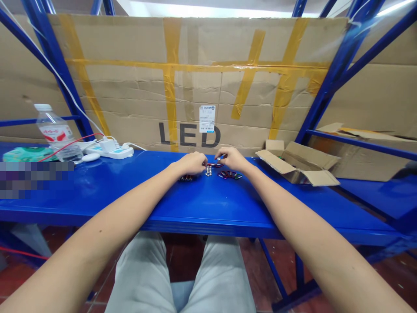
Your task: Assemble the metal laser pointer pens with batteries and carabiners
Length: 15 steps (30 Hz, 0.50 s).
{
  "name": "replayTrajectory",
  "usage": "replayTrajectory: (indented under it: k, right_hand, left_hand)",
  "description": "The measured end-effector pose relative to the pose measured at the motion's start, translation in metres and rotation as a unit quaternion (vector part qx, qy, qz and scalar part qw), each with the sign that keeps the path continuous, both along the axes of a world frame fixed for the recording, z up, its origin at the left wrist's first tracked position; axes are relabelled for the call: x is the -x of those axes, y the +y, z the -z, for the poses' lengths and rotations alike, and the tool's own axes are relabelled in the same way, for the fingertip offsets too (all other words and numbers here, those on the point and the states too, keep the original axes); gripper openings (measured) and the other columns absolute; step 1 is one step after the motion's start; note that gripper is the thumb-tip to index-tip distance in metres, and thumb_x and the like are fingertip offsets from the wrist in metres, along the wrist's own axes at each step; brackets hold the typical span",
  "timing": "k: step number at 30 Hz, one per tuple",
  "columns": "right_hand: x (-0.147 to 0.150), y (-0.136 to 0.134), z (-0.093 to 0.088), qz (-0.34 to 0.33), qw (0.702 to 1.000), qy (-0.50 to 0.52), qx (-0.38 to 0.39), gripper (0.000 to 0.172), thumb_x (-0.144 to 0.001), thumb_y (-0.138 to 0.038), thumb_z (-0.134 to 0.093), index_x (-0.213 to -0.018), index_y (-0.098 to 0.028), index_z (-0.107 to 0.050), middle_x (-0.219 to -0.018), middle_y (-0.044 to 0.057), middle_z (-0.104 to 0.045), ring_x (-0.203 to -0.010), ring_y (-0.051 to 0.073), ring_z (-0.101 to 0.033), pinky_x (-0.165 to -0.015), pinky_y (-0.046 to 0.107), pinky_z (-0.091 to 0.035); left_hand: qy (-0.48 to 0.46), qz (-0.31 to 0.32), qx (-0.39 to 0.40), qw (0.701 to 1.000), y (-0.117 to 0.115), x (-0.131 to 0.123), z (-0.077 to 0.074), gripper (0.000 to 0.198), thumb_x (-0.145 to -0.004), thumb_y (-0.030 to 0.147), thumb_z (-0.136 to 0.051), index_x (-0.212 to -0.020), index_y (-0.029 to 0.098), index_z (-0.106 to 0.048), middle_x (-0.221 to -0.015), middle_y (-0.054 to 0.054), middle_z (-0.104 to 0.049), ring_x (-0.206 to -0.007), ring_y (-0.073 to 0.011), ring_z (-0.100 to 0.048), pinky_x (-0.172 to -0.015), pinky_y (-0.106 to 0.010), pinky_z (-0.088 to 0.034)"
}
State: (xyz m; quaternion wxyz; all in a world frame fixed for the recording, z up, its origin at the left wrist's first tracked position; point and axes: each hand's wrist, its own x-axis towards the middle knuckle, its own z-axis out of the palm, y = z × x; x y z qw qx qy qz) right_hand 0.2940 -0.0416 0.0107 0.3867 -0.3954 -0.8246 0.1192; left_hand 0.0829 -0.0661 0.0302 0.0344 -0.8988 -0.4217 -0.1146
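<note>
My left hand (pixel 193 164) is closed, with its fingertips at the left end of a slim red metallic piece (pixel 215 165) that it seems to grip. My right hand (pixel 230 158) pinches a small silver round piece (pixel 219 159) between thumb and finger, just above the red piece's right end. Small silver pieces (pixel 208 171) stand in short rows on the table between the hands. Nearer to me, below the right hand, lie several shiny coloured carabiner-like pieces (pixel 230 175) in a curved group. Dark and red slim pieces (pixel 186 178) show under the left hand, partly hidden by it.
The blue table (pixel 202 204) stands against a large taped carton (pixel 137 100) marked LED. An open cardboard box (pixel 299 163) sits at the right. A water bottle (pixel 57 132), a white power strip (pixel 114 150) and a red cable (pixel 73 142) are at the left. Blue posts flank the table.
</note>
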Motion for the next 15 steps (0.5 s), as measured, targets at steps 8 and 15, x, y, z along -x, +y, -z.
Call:
replayTrajectory:
  k: [8,15]
  right_hand:
    - [0.002,-0.001,0.0,0.013,0.999,-0.028,0.009,0.018,-0.065,-0.005,-0.061,-0.073,-0.018,-0.069,-0.079,0.001,-0.069,-0.078,0.016,-0.062,-0.073,0.028,-0.046]
    - [0.003,-0.005,-0.006,0.025,0.997,-0.067,-0.006,0.019,-0.065,-0.002,-0.061,-0.073,-0.017,-0.07,-0.077,0.001,-0.069,-0.076,0.017,-0.061,-0.069,0.027,-0.044]
  left_hand:
    - [0.003,-0.067,0.07,0.995,-0.009,-0.014,0.004,0.014,-0.078,0.019,-0.059,-0.083,0.017,-0.072,-0.085,-0.011,-0.074,-0.078,-0.0232,-0.067,-0.065,-0.03,-0.046]
    - [-0.006,-0.093,0.08,0.992,0.003,-0.008,0.006,0.013,-0.074,0.012,-0.062,-0.08,0.017,-0.072,-0.089,-0.011,-0.075,-0.087,-0.0242,-0.069,-0.071,-0.03,-0.049]
